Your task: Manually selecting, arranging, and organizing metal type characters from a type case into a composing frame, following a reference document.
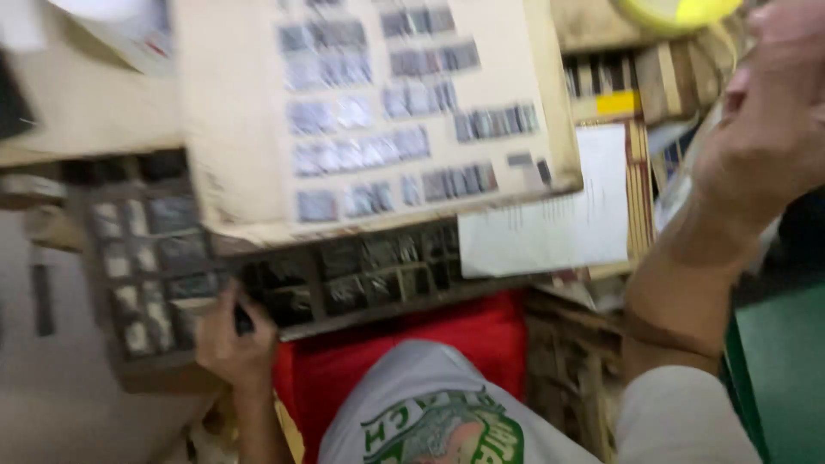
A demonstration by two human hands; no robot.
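The left hand (230, 337) grips the front edge of a dark compartmented tray (258, 275), its cells filled with small grey metal pieces. A tan board (249, 112) bearing rows of grey blocks overlaps the tray's far side. The right hand (765, 129) is raised at the right; blur hides its grip.

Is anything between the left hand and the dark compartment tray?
Nothing visible: the left hand already rests on the front edge of the dark compartment tray. A cardboard sheet covers the tray's far part only.
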